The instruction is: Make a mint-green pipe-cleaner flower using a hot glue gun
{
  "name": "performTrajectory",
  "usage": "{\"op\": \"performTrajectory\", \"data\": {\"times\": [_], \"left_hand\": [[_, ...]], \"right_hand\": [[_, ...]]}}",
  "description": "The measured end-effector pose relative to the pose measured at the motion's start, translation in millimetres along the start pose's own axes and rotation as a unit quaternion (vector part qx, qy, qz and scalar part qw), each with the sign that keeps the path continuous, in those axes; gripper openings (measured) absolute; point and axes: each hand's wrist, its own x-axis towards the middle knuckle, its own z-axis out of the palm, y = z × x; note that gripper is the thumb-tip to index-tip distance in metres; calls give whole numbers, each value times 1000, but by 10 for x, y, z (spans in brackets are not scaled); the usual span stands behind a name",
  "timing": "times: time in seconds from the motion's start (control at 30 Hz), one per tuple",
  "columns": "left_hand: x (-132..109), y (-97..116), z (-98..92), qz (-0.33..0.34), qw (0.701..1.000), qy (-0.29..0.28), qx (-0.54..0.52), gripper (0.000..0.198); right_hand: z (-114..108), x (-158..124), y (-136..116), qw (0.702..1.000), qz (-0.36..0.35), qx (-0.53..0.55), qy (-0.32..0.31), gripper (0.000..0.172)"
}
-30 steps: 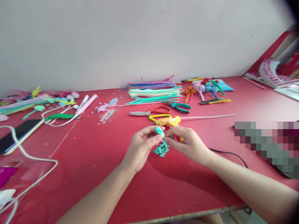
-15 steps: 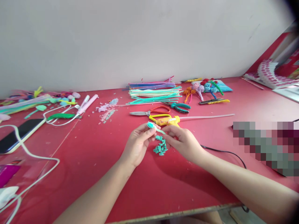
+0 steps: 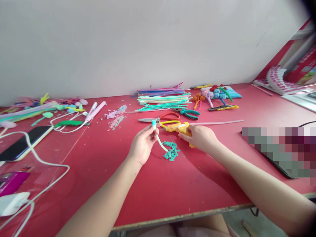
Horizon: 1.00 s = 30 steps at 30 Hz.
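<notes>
My left hand [image 3: 143, 143] pinches a pale green pipe cleaner [image 3: 160, 143] with a turquoise tuft [image 3: 154, 123] at its top. Its stem curves down to the right, and the lower end reaches a small pile of teal cut pieces [image 3: 171, 152] on the table. My right hand [image 3: 203, 136] is closed round the handle of a yellow hot glue gun [image 3: 175, 127], which lies on the table with its nozzle to the left. A long translucent glue stick [image 3: 222, 122] sticks out of its back. Some of the right fingers are hidden behind the handle.
Scissors [image 3: 170, 116] and teal-handled pliers [image 3: 190, 114] lie behind the glue gun. Further back are bundled pipe cleaners [image 3: 164, 98] and small fuzzy flowers [image 3: 214, 93]. On the left are a phone [image 3: 27, 141], white cables [image 3: 46, 161] and a pink wand-like tool [image 3: 96, 111].
My right hand has let go of the pale pipe cleaner and moved right onto the glue gun's handle. My left hand still holds the pipe cleaner, its tuft now upright and its stem hanging down.
</notes>
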Motion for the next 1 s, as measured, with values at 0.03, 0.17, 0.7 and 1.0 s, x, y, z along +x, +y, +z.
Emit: {"op": "performTrajectory", "data": {"times": [0.03,0.17,0.7,1.0], "left_hand": [[0,-4,5,13,1000,-2,8,14],[-10,-6,35,57,998,-28,26,15],[-76,97,197,31,998,-8,53,20],[-140,6,7,29,998,-21,57,21]], "right_hand": [[34,13,14,1000,2,13,-4,39],[120,60,53,994,11,105,-20,35],[-213,165,-27,792,36,602,-96,21],[-7,-120,-137,771,-9,628,-106,25]]}}
